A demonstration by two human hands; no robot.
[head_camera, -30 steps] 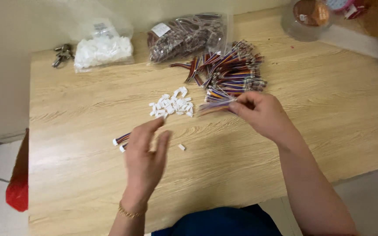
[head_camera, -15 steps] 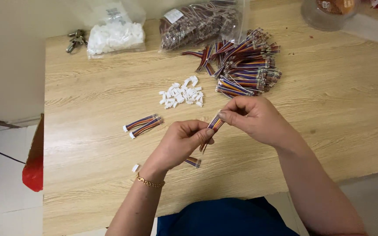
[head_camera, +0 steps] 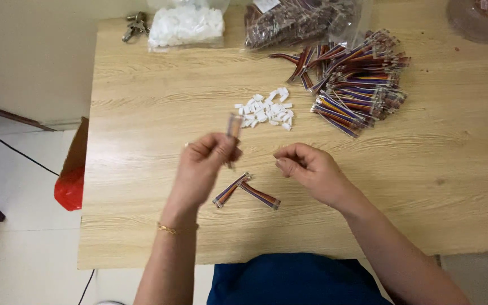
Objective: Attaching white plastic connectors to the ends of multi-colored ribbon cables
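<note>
Wood with pale grain makes up the table (head_camera: 142, 186) where we sit and work. Closest to us, two short striped wire pieces (head_camera: 247, 191) lie on the wood between our hands. Our left hand (head_camera: 204, 166) pinches a blurry wire piece (head_camera: 234, 125) and lifts it above the table. Our right hand (head_camera: 309, 169) is curled loosely and we cannot tell if it holds anything. A bit farther sits a little heap of white plastic plugs (head_camera: 266, 110). To the right lies a big pile of striped wires (head_camera: 357, 79). At the far edge we see a bag of white plugs (head_camera: 186, 24), a bag of wires (head_camera: 300, 20) and some keys (head_camera: 135, 24).
</note>
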